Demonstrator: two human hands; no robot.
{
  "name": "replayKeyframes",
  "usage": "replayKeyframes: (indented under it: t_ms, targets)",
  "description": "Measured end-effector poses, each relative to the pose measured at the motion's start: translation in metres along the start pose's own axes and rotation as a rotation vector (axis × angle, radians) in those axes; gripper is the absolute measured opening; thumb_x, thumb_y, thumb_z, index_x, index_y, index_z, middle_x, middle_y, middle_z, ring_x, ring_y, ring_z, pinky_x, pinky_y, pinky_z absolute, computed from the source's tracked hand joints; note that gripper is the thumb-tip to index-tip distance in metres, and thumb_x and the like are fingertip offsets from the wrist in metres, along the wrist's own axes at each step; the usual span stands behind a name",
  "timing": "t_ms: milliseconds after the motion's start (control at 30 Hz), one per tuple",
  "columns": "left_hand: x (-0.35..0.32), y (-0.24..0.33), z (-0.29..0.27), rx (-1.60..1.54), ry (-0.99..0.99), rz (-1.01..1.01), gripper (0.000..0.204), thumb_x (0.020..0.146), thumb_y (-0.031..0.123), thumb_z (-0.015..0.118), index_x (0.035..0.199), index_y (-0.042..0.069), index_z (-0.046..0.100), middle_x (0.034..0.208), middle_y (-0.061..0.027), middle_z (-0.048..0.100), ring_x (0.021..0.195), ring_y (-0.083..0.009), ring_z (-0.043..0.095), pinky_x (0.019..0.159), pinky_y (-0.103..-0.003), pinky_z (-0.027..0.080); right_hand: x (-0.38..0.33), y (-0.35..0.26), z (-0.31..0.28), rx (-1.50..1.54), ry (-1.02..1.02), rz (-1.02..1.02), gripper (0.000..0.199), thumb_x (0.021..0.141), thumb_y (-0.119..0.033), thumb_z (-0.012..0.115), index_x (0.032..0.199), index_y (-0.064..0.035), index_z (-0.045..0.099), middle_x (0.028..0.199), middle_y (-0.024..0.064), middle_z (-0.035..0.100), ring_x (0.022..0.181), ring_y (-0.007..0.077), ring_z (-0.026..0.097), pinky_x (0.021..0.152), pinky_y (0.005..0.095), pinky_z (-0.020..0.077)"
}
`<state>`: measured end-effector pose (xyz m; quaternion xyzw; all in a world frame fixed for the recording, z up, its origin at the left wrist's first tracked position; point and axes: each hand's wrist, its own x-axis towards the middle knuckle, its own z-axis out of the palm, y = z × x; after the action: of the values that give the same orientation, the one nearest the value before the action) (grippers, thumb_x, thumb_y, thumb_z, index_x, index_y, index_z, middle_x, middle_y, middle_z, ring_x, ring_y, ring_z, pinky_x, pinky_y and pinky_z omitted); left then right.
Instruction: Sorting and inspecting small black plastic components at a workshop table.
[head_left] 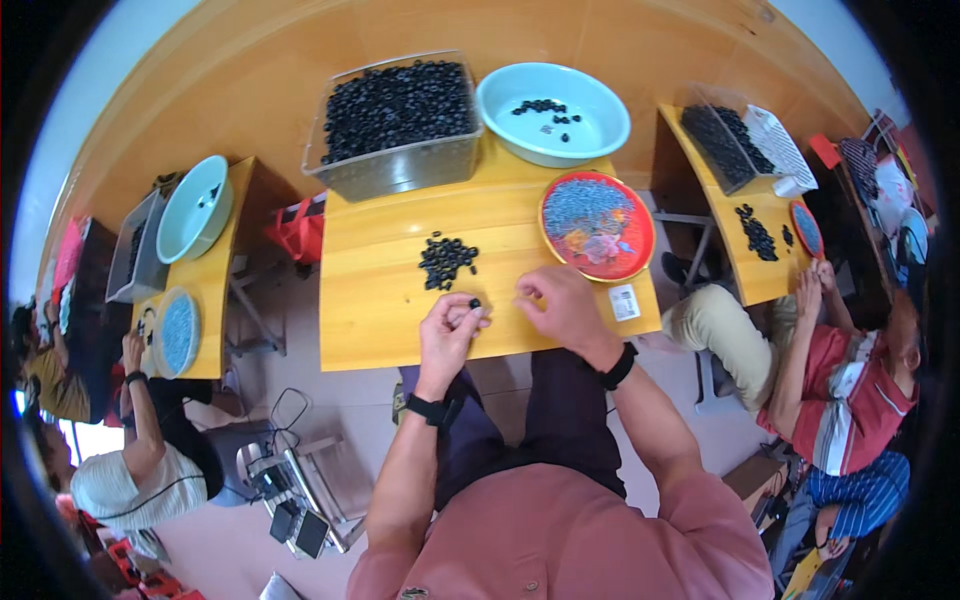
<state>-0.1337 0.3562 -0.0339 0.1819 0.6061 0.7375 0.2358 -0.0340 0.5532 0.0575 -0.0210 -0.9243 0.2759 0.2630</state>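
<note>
Near the front edge of the yellow table, my left hand point(448, 328) pinches a small black round part point(475, 303) between thumb and fingertips. My right hand point(566, 308) hovers just right of it, thumb and fingers curled together; whatever they may hold is too small to make out. Beyond my left hand lies a loose heap of small black parts point(447, 262). Past my right hand stands a round red tray point(648, 242) with a flower pattern, partly covered by many thin blue-grey pieces point(590, 205).
At the table's back are a clear bin point(400, 172) full of black parts and a light-blue basin point(553, 152) with several more. A white label point(624, 303) lies by the right edge. People work at tables on both sides; a metal-framed stand point(300, 495) is on the floor left.
</note>
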Motion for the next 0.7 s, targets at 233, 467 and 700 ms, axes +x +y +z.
replayKeyframes:
  t_ms: [233,467,700]
  targets:
    - [0.003,0.000,-0.005,-0.131,-0.012,0.001,0.016,0.096,-0.002,0.067,0.111,-0.001,0.062,0.096,-0.0095,0.074,0.083,-0.0117,0.070,0.074,-0.024,0.057,-0.007,-0.022,0.049,0.062,0.023,-0.108,0.017,0.080,-0.014,0.076,0.091,-0.0096,0.063,0.081,0.0066,0.065,0.078,0.0284,0.064,0.075,0.0405,0.0466]
    - [0.003,0.016,-0.001,-0.187,-0.021,-0.015,0.015,0.094,-0.004,0.068,0.108,-0.001,0.061,0.094,-0.0095,0.074,0.080,-0.0119,0.070,0.072,-0.025,0.058,-0.009,-0.029,0.051,0.036,0.060,-0.121,0.021,0.078,-0.014,0.078,0.092,-0.0089,0.064,0.083,0.0062,0.064,0.077,0.0287,0.063,0.073,0.0403,0.0468]
    - [0.001,0.019,0.010,-0.185,0.046,-0.030,0.014,0.095,-0.003,0.068,0.107,-0.001,0.061,0.091,-0.0085,0.073,0.078,-0.0105,0.068,0.072,-0.024,0.056,-0.015,-0.024,0.065,0.042,0.089,-0.018,0.017,0.082,-0.014,0.075,0.094,-0.0074,0.065,0.086,0.0077,0.065,0.079,0.0305,0.064,0.071,0.0414,0.0497]
